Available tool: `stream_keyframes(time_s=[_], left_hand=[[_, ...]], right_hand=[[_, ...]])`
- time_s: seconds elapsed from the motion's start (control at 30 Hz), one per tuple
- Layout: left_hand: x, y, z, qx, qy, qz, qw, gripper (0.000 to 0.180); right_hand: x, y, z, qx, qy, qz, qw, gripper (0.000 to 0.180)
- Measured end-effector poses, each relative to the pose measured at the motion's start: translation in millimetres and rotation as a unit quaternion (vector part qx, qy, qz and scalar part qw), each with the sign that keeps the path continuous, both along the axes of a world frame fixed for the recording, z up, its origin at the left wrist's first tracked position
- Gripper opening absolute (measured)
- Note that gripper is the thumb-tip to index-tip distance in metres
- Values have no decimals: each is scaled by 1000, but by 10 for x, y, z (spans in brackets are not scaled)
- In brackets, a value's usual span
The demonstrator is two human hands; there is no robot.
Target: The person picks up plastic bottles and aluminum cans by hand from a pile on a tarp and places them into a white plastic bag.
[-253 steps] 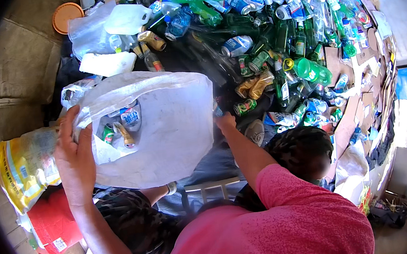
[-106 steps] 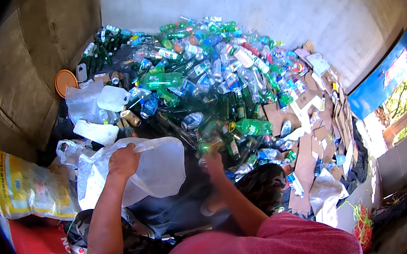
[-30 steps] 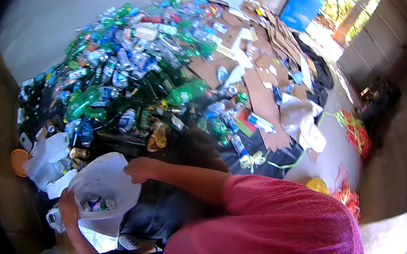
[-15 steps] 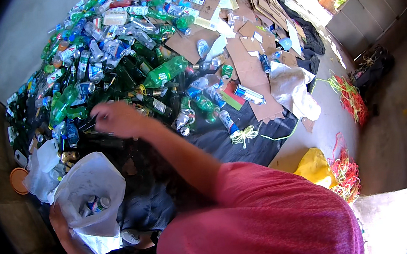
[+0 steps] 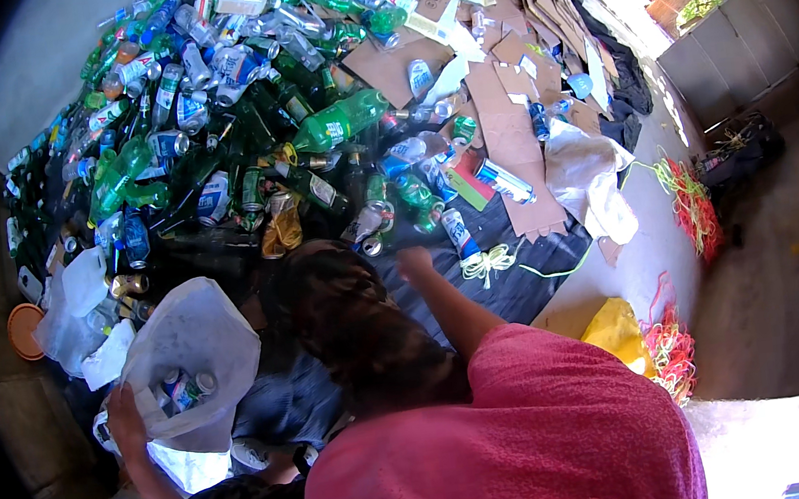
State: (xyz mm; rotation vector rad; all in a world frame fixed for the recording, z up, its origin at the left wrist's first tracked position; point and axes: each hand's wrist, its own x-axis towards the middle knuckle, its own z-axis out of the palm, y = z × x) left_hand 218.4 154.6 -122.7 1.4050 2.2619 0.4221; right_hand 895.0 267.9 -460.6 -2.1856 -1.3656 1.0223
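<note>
Bag (image 5: 220, 321), lower left, stays gripped by the left hand (image 5: 125, 419). The right hand (image 5: 414, 265) has swung to the middle, near a blue can (image 5: 458, 231); its fingers look too blurry to tell.

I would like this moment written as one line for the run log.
left hand: holding white bag by rim | right hand: near blue-white can, grip unclear | inside bag: cans

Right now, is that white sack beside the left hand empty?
No, a few cans lie inside the white sack, whose left edge the left hand holds.
</note>
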Motion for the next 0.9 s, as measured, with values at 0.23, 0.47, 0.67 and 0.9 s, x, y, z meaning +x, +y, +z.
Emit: stream_keyframes(time_s=[0.23,0.47,0.67,0.9], left_hand=[[220,112,81,-7,36,-23,999,45],[405,157,185,-24,26,-7,999,46],[409,191,106,-27,51,25,998,46],[558,146,289,47,33,27,998,38]], right_hand=[[-538,829,486,47,12,-209,977,65],[-614,1238,416,-115,9,-150,982,85],[-646,1124,249,-56,4,-167,984,75],[-264,801,436,19,-41,-84,995,87]])
